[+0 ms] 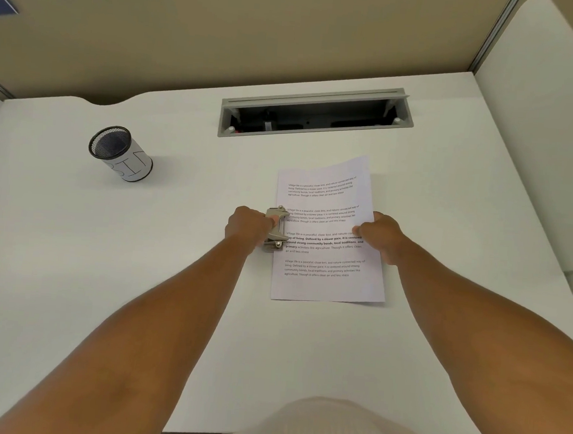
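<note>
A printed sheet of paper [326, 263] lies on the white desk [106, 255], with several paragraphs of black text on it. A metal hole punch [276, 228] sits over the sheet's left edge. My left hand [245, 226] grips the punch, thumb on its lever. My right hand [378, 235] pinches the sheet's right edge, thumb on top of the paper.
A black mesh pen cup [120, 153] wrapped in white paper stands at the back left. An open grey cable tray [314, 112] is set into the desk behind the sheet. Beige partition walls close the back and right.
</note>
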A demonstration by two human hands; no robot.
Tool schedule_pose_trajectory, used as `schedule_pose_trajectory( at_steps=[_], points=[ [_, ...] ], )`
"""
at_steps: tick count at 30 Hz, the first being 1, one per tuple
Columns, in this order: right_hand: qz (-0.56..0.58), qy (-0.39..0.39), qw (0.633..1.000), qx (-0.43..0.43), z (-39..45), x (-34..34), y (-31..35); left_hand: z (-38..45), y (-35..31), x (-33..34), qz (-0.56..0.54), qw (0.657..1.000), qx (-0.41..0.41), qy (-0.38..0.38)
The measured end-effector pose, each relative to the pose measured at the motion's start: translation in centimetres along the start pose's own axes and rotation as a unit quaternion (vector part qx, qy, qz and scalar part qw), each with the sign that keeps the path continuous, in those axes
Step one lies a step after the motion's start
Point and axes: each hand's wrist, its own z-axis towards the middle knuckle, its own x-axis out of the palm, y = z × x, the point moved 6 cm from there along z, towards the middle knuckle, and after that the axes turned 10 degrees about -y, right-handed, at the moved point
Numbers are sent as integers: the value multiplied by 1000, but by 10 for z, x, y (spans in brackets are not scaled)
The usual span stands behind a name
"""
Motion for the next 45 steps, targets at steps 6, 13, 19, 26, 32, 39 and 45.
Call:
schedule_pose_trajectory(
  at_steps=[6, 13, 19, 26, 32, 39, 45],
  points=[
    [1, 2, 1000, 2, 2, -1, -2, 2, 0, 0, -20, 999, -31, 20],
    [8, 8, 1000, 2, 9, -4, -7, 4, 0, 2, -25, 998, -41, 42],
    [12, -6, 1000, -4, 9, -21, -3, -1, -14, -1, 5, 1000, -11, 29],
    [46, -37, 998, -2, 7, -44, 3, -5, -37, -8, -32, 999, 41, -8],
    [94, -54, 994, -22, 3, -62, 17, -13, -59, -4, -74, 993, 91, 7],
    [155, -38, 984, -74, -3, -71, 37, -17, -81, 2, -165, 980, 91, 58],
    [196, 1, 976, -92, -7, -67, 44, -16, -91, 3, -243, 963, 88, 78]
  ],
)
